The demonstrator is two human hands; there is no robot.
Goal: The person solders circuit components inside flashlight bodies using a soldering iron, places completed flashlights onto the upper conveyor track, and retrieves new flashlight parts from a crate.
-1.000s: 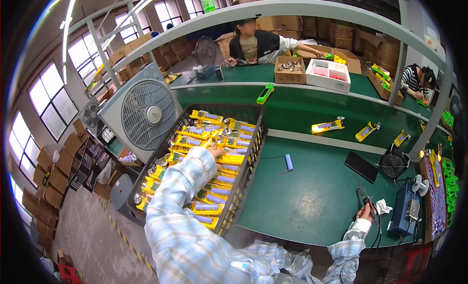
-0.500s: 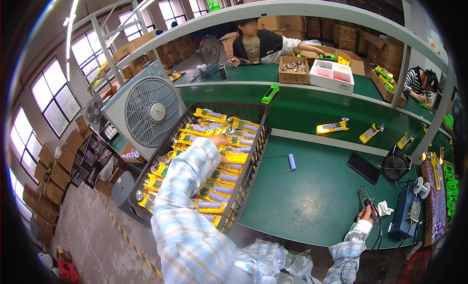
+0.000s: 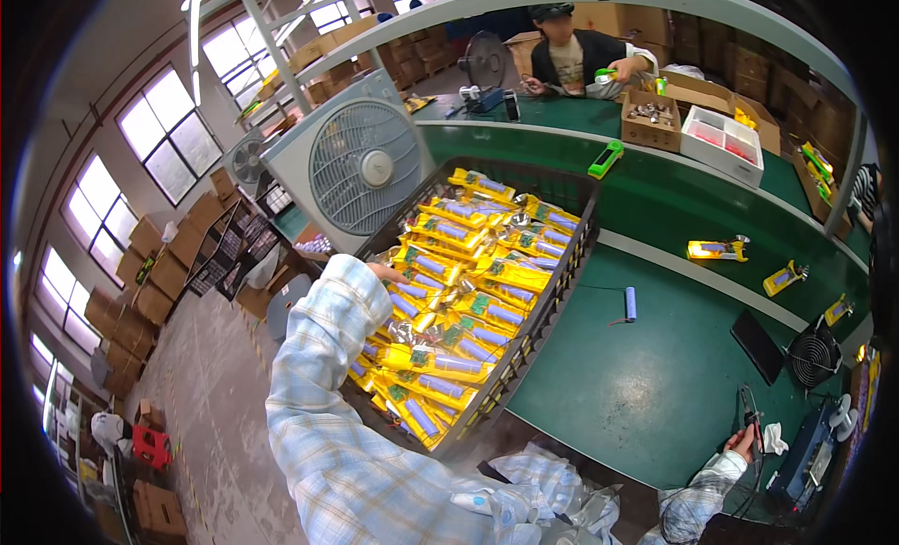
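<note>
A dark plastic crate (image 3: 562, 287) holds many yellow casings (image 3: 440, 360) fitted with lavender cylindrical cells. My left hand (image 3: 386, 272) reaches over the crate's left side and touches the casings there; its fingertips are hidden among them. At the right of the green bench, my right hand (image 3: 743, 443) is closed round a soldering iron (image 3: 749, 409), its tip pointing up and away from me. A single lavender cell (image 3: 630, 304) with thin wire leads lies on the bench between the crate and my right hand.
A box fan (image 3: 370, 166) stands behind the crate. Right of my right hand are crumpled tissue (image 3: 773, 439) and a blue soldering station (image 3: 805, 470); beyond lie a black phone (image 3: 757, 346) and a small round fan (image 3: 813, 353). Across the partition a person (image 3: 571, 58) works.
The view has swung left, shifting the scene rightward. My left hand has moved from the middle of the casings to the crate's left side. My right hand still grips the soldering iron.
</note>
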